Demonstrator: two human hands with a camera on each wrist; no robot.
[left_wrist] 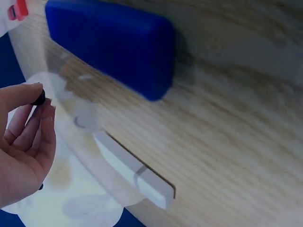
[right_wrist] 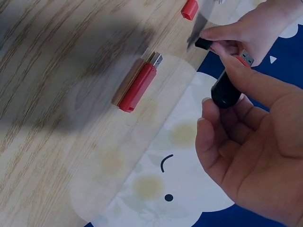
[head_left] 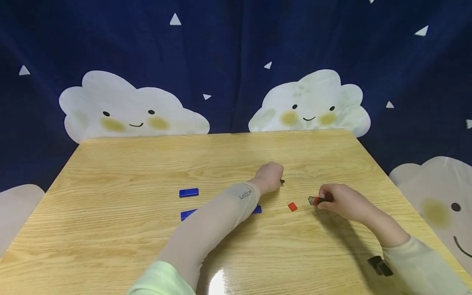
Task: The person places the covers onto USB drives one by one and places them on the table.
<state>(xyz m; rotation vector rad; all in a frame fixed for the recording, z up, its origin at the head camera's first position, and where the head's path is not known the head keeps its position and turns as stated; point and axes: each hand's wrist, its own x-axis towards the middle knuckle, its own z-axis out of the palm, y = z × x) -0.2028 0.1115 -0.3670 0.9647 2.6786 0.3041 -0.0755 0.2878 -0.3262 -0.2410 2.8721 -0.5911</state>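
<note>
My left hand [head_left: 270,177] pinches a small black cap [left_wrist: 39,98] between thumb and fingertips, above the table. To its right, my right hand [right_wrist: 255,142] grips a black-and-red USB flash drive [right_wrist: 226,89]; its metal plug [right_wrist: 246,57] is bare and points toward the left hand. The cap and the drive are apart. A red cap [head_left: 292,207] lies on the wood between the hands. Near the right hand, a red USB flash drive [right_wrist: 138,87] with its plug exposed rests on the table in the right wrist view.
Blue oblong pieces [head_left: 189,192] lie left of the hands, two of them partly hidden by the left forearm. A white capped stick [left_wrist: 135,172] lies near a blue piece [left_wrist: 111,42] in the left wrist view. Behind the wooden table [head_left: 110,164] hangs a dark blue cloud-print curtain [head_left: 221,49].
</note>
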